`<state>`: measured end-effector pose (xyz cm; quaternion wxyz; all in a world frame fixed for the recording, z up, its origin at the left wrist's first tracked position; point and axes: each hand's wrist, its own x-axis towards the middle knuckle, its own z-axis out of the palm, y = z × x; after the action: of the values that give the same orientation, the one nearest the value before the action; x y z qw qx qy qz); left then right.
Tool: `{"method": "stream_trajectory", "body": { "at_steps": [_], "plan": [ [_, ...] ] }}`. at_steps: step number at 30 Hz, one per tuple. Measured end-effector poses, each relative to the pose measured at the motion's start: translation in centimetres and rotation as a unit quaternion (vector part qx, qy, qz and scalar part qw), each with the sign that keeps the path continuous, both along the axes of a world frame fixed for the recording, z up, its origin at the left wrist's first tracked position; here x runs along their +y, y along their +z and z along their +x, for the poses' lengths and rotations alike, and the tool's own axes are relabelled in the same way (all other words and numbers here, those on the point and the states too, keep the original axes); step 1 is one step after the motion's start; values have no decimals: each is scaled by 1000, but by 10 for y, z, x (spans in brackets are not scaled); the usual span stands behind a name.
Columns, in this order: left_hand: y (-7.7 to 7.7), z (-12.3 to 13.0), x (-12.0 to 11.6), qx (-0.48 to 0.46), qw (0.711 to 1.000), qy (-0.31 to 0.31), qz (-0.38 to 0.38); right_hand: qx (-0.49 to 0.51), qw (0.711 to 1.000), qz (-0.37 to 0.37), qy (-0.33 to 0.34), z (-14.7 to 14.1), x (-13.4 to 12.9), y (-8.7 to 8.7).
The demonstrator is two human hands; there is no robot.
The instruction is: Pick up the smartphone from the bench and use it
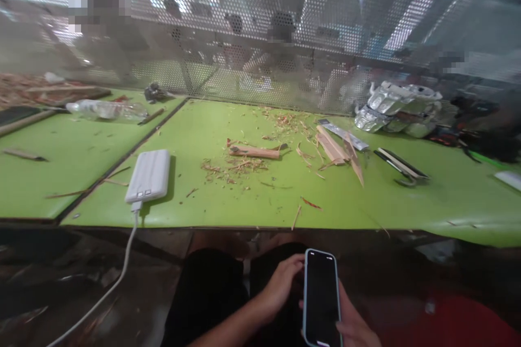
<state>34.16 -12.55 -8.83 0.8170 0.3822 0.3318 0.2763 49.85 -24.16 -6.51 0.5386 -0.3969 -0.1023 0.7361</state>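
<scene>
A smartphone in a light blue case is held upright over my lap, below the table's front edge. Its screen is mostly dark. My right hand is wrapped round its right side and lower part, with fingertips on the edge. My left hand reaches to the phone's upper left edge, its fingers bent together and touching it; the fingertips are partly hidden behind the phone. On the green table lies a short carved wooden stick among shavings.
A white power bank with a plugged-in white cable lies left. Wood pieces, a metal ruler-like strip and thin tools lie right. Behind stand a perforated screen and a crumpled silver bundle. A plastic bottle lies far left.
</scene>
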Motion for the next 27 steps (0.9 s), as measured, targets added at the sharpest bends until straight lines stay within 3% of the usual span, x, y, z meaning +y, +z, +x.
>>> {"method": "stream_trajectory", "body": {
  "at_steps": [2, 4, 6, 8, 11, 17, 27],
  "plan": [
    [-50, -11, 3, 31, 998, 10, -45, -17, 999, -20, -39, -3, -1, -18],
    [-93, -29, 10, 89, 993, 63, -55, -23, 997, -37, -61, -3, -2, -38],
    [-125, -51, 20, 137, 982, 119, -53, -46, 995, -53, -74, 1, -2, -57],
    [-144, -70, 29, 159, 974, 156, -52, -68, 991, -70, -89, 8, -3, -72],
    [-161, -83, 37, 164, 969, 178, -52, -106, 984, -88, -109, 17, -1, -88],
    [-182, -70, 33, 194, 969, 149, -30, -163, 975, -105, -113, 40, 1, -105],
    [-191, -74, 33, 223, 969, 103, -11, -208, 963, -98, -138, 55, -10, -131]
  ]
}}
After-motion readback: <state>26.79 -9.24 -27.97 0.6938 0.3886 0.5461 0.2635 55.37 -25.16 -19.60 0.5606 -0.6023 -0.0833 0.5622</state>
